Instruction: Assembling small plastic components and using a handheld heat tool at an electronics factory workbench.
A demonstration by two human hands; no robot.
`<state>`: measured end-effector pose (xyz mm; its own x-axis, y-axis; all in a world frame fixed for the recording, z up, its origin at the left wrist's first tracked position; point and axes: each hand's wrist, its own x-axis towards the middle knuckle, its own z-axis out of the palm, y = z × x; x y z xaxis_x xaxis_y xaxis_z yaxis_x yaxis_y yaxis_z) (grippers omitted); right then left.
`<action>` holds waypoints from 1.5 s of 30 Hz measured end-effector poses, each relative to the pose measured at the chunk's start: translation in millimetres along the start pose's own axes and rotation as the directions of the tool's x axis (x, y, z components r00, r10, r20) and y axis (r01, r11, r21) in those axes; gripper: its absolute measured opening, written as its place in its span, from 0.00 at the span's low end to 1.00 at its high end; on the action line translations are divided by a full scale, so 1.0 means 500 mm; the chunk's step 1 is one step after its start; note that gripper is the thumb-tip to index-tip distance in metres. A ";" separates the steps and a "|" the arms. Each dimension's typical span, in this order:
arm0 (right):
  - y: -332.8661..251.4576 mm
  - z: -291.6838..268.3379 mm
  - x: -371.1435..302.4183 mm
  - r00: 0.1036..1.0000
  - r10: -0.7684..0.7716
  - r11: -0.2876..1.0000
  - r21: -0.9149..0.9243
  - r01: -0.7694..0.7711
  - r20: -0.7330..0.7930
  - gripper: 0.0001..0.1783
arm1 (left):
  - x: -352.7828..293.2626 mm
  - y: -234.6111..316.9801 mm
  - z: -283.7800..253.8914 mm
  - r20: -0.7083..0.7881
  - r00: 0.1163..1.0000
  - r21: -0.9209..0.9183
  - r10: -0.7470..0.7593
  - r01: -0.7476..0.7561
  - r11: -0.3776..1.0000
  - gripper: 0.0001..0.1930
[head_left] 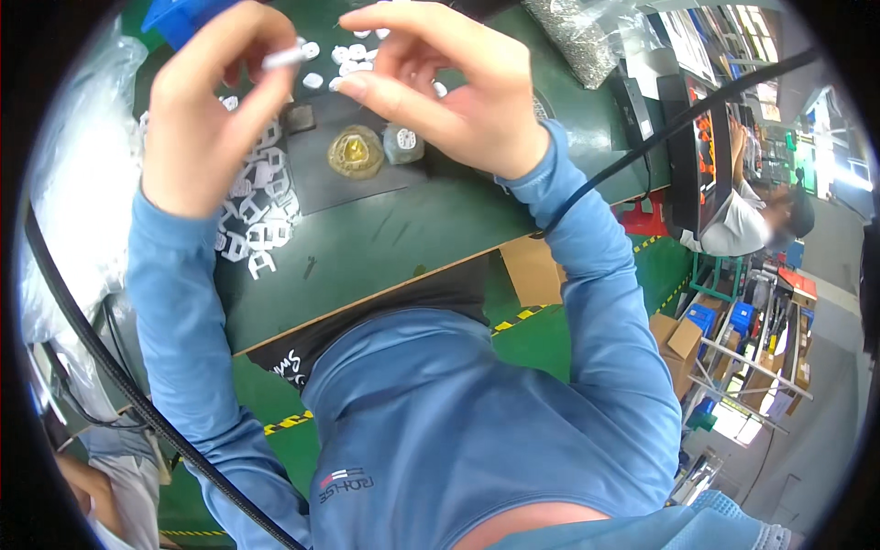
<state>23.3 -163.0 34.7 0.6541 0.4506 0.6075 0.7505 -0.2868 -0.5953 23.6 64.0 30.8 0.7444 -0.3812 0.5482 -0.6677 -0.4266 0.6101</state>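
Note:
My left hand [215, 110] pinches a small flat white plastic piece [285, 58] between thumb and fingertips, above the table. To its right, my right hand [467, 87] hovers with thumb and index finger spread apart and nothing visible between them; its other fingers are curled and partly hidden. Small rounded white pieces [352, 57] lie on the table beyond and between the hands. Below my left hand spreads a pile of white frame-shaped plastic parts [261, 218]. On a dark mat [335, 194] sit a round dish with yellow contents [356, 152] and a small greyish jar [403, 144].
A blue bin [183, 16] stands at the far left, beside clear plastic sheeting [87, 156]. A clear bag of small metallic parts [579, 41] lies at the far right of the green table [367, 247]. A black cable [678, 133] crosses over my right sleeve. Other people sit nearby.

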 end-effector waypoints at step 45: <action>0.029 -0.074 -0.074 0.921 -0.069 0.985 -0.120 0.124 0.384 0.20 | -0.025 0.038 0.062 0.121 0.969 -0.219 -0.214 0.236 0.947 0.07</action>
<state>13.6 -215.1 23.3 0.5140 0.7596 0.3985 0.8318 -0.3280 -0.4478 1.8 35.1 17.8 0.8647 -0.3773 0.3317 -0.4565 -0.3143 0.8324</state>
